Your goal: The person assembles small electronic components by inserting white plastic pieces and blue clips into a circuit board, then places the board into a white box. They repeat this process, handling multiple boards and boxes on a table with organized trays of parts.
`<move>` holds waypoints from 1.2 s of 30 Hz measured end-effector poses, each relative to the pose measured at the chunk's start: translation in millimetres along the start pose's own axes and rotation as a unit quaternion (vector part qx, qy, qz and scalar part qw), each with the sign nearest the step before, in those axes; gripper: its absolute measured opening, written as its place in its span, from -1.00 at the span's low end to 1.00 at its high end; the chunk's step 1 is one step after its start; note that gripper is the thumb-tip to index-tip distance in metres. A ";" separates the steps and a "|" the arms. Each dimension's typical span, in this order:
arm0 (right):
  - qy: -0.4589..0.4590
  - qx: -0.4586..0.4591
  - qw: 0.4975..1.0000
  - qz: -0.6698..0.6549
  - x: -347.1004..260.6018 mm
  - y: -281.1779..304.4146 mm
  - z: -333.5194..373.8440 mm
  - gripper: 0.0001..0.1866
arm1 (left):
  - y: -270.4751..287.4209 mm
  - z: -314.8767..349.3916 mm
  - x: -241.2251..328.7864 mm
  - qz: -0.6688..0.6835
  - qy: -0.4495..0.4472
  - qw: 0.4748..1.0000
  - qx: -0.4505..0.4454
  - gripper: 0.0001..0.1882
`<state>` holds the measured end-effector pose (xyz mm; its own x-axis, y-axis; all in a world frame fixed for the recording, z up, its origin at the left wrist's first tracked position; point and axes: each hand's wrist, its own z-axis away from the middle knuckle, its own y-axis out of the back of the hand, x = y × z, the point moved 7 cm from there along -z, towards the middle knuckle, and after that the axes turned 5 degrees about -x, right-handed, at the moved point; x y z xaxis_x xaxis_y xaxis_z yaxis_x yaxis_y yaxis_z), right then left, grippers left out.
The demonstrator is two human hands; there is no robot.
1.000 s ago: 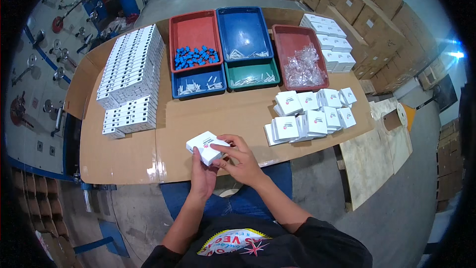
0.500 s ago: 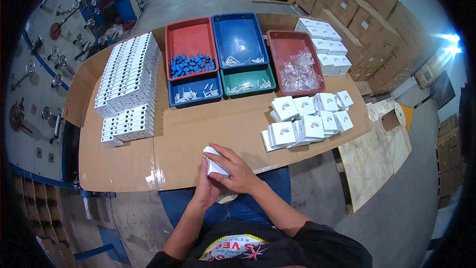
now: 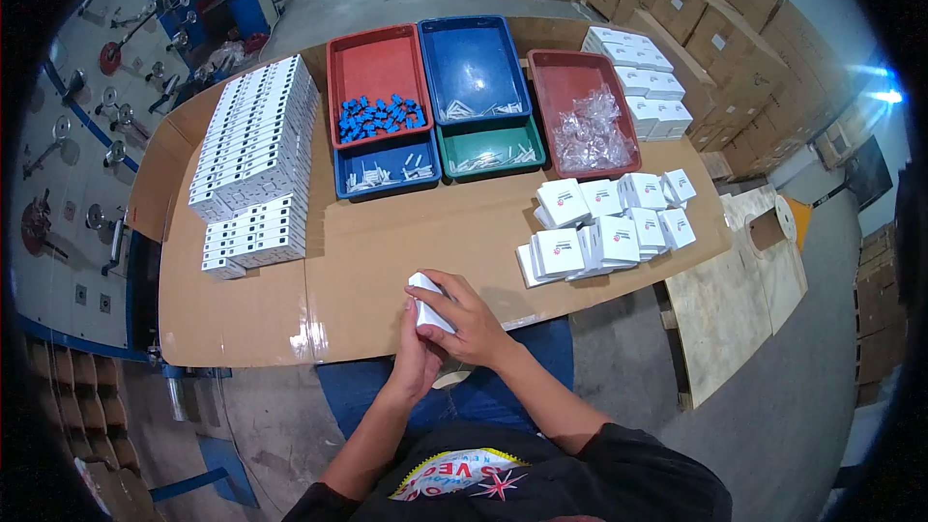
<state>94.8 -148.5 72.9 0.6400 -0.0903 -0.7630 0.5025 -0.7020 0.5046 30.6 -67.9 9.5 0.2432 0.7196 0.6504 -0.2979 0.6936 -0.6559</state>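
Note:
Between my two hands is a small white box [image 3: 432, 304], held tilted just above the near edge of the cardboard-covered table [image 3: 362, 261]. My left hand [image 3: 415, 360] grips it from the left and below, its thumb along the side. Across the top and right side lie the bent fingers of my right hand [image 3: 471, 320]. My fingers cover part of the box, and its underside is hidden. Nearest on the right is a group of white boxes [image 3: 617, 240], stacked in uneven piles.
Tall rows of white boxes [image 3: 253, 130] stand on the left. Along the back are a red tray [image 3: 375, 63] with blue parts, blue [image 3: 469, 63] and green [image 3: 491, 159] trays with small white pieces, and another red tray [image 3: 570, 77] with clear plastic bags. More white boxes [image 3: 646, 87] sit far right.
Both hands and the white box have shifted slightly; my grip stays much the same. The whole view has moved a little.

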 end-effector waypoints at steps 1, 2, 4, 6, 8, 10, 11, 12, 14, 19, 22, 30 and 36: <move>0.002 0.006 1.000 -0.001 -0.3 2.5 -0.9 -0.42 | -2.5 0.4 1.4 0.002 -0.003 1.000 -0.004 -0.29; 0.004 0.011 1.000 -0.002 -0.9 4.0 -1.1 -0.42 | -5.4 1.7 3.3 0.004 -0.006 1.000 -0.008 -0.29; 0.004 0.019 1.000 0.002 -0.4 5.1 -1.1 -0.43 | -7.4 1.7 4.1 0.005 -0.011 1.000 -0.013 -0.30; 0.007 0.022 1.000 -0.001 -0.4 6.1 -2.2 -0.42 | -6.6 0.5 1.6 0.005 -0.015 1.000 -0.016 -0.31; 0.008 0.021 1.000 -0.010 -1.0 7.4 -1.7 -0.41 | -8.0 1.5 1.9 -0.007 -0.014 1.000 0.005 -0.32; 0.006 0.022 1.000 0.000 -3.6 8.0 -0.5 -0.40 | -8.7 0.7 2.0 -0.018 -0.018 1.000 0.015 -0.31; 0.005 0.021 1.000 0.005 -4.1 8.7 -0.7 -0.39 | -8.6 0.2 2.6 -0.023 -0.023 0.999 0.014 -0.31; 0.010 0.026 1.000 0.008 -3.5 11.1 -2.0 -0.39 | -8.9 -0.6 3.2 -0.027 -0.028 0.999 0.014 -0.30; 0.018 0.029 0.999 0.003 -2.4 7.1 -3.1 -0.38 | -6.1 -4.6 1.4 -0.024 -0.033 0.999 0.011 -0.29; 0.012 0.036 0.999 0.019 4.5 3.3 2.7 -0.43 | -11.6 -0.4 -1.9 -0.040 -0.011 0.998 0.043 -0.26; 0.034 0.033 0.999 0.017 1.2 5.4 -1.2 -0.46 | -7.1 -3.1 -7.5 -0.061 -0.032 0.997 0.039 -0.27; 0.034 0.013 0.999 0.015 1.7 -1.2 1.0 -0.48 | 4.2 -7.8 -18.0 -0.055 -0.032 0.997 0.045 -0.36; 0.046 0.008 0.999 0.010 9.4 -4.2 5.7 -0.54 | -3.6 -1.3 -13.3 -0.039 -0.034 0.997 0.066 -0.43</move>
<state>95.5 -150.5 61.3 0.7012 -0.0394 -0.7119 0.4804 -0.7117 0.5125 29.6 -79.9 2.7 0.2092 0.6562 0.7250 -0.3996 0.7340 -0.5491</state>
